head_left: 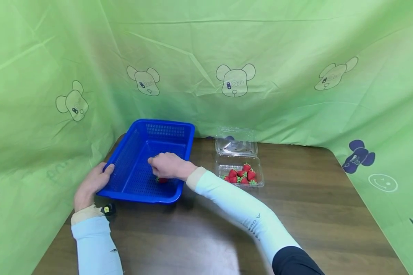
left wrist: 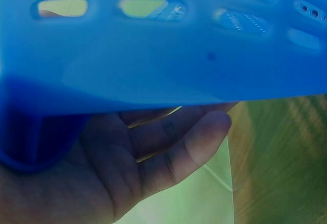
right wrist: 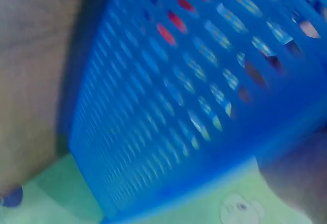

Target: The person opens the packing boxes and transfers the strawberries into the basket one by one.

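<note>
My left hand [head_left: 94,181] grips the near left rim of a blue plastic basket [head_left: 141,197], its thumb over the edge. The left wrist view shows the fingers [left wrist: 163,170] beneath the basket's slotted wall. My right hand [head_left: 168,165] reaches over the right side wall into the basket. Its fingertips point down and are hidden from above, so whatever they may hold does not show. A red strawberry [head_left: 162,180] with green leaves lies on the basket floor just below that hand. Through the slots in the right wrist view, patches of a red strawberry [right wrist: 173,22] show.
Right of the basket, an opened clear plastic clamshell box [head_left: 259,168] holds several strawberries [head_left: 242,175], its lid [head_left: 236,141] tipped back. The wooden table [head_left: 296,214] is bounded behind and at both sides by a green printed cloth [head_left: 192,46].
</note>
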### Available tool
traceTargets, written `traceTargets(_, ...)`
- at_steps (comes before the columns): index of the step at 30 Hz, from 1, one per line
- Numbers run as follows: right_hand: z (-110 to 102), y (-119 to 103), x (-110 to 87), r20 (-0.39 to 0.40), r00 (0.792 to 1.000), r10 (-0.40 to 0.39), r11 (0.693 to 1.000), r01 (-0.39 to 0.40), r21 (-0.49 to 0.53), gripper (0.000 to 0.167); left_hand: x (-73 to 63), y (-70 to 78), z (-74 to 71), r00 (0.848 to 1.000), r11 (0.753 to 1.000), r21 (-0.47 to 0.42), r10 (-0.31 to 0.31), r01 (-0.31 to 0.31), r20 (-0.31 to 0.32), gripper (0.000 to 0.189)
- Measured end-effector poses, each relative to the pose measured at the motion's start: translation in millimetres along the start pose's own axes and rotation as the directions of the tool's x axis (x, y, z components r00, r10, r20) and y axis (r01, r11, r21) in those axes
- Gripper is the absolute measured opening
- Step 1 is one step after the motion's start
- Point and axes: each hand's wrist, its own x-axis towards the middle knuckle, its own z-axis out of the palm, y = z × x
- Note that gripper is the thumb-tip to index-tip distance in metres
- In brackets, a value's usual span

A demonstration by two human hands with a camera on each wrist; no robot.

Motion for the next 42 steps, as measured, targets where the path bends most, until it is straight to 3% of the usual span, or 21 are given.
traceTargets(7, -34, 12, -20.7, -0.161, 0.983, -0.087, 0.996, 0.091, 0.022, 0.017, -3.7, 0.4, -1.0, 1.0, 1.0, 0.006, 0.012, -0.012, -0.013, 0.066)
traceTargets(14, -53, 40, -60.2, -0.25, 0.966, -0.071, 0.997, 0.062, -0.043, 0.013, -9.0, -3.7, 0.5, 1.0, 1.0, -0.002, -0.001, 0.001, -0.006, 0.067)
traceTargets(18, -57, 60, -90.7, -0.247, 0.969, -0.028, 0.999, 0.019, -0.038, 0.015, -12.3, -5.9, 2.3, 1.0, 1.0, 0.009, -0.006, 0.006, -0.007, 0.068)
traceTargets(25, -45, 97, -145.4, -0.128, 0.985, 0.114, 0.992, -0.119, -0.039, 0.022, -16.1, -6.8, 6.4, 1.0, 1.0, 0.004, -0.018, 0.018, -0.001, 0.069)
traceTargets(29, -31, 113, -166.7, -0.024, 0.981, 0.193, 0.98, -0.194, -0.032, 0.012, -17.5, -6.2, 7.2, 1.0, 1.0, -0.015, -0.021, 0.021, 0.002, 0.07)
traceTargets(31, -25, 118, -174.5, 0.04, 0.969, 0.243, 0.97, -0.242, -0.026, 0.005, -17.7, -5.9, 7.4, 1.0, 1.0, -0.015, -0.018, 0.018, -0.002, 0.07)
traceTargets(35, -17, 124, -184.3, 0.18, 0.926, 0.332, 0.942, -0.335, -0.018, 0.02, -17.8, -4.9, 7.7, 1.0, 1.0, -0.002, -0.013, 0.013, -0.012, 0.07)
traceTargets(42, -2, 133, -192.5, 0.309, 0.868, 0.388, 0.915, -0.402, -0.021, 0.018, -19.1, -1.6, 8.5, 1.0, 1.0, -0.003, -0.008, 0.008, -0.019, 0.07)
